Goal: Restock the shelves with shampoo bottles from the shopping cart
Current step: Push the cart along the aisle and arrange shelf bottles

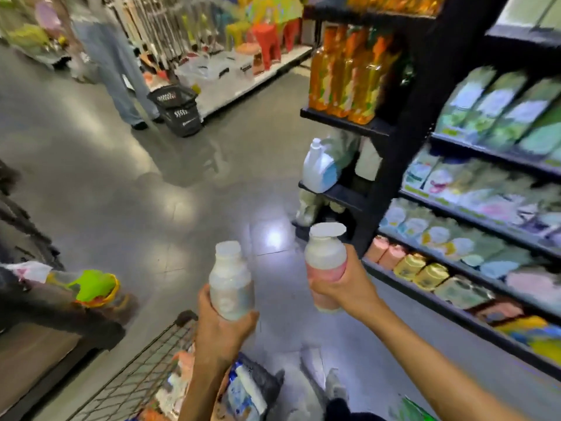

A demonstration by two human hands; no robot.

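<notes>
Head view: the left hand (223, 326) is clamped around the base of a pale shampoo bottle (231, 281), held upright above the shopping cart (136, 372) at near left. The right hand (340, 288) grips a pink shampoo bottle (325, 256), upright, near the stocked shelves (403, 132) at right.

A whitish bottle (232, 284) is gripped upright in the left hand (223, 326), just above the front rim of the shopping cart (142, 369). A bottle with a pink lower part and a white cap (326, 265) is gripped in the right hand (337, 288), to the right of the cart and apart from the first bottle. Stocked shelves (406, 153) are seen to the cart's right. Far beyond the cart, a black basket (179, 112) is set on the floor (121, 192) beside a standing person (118, 77).
</notes>
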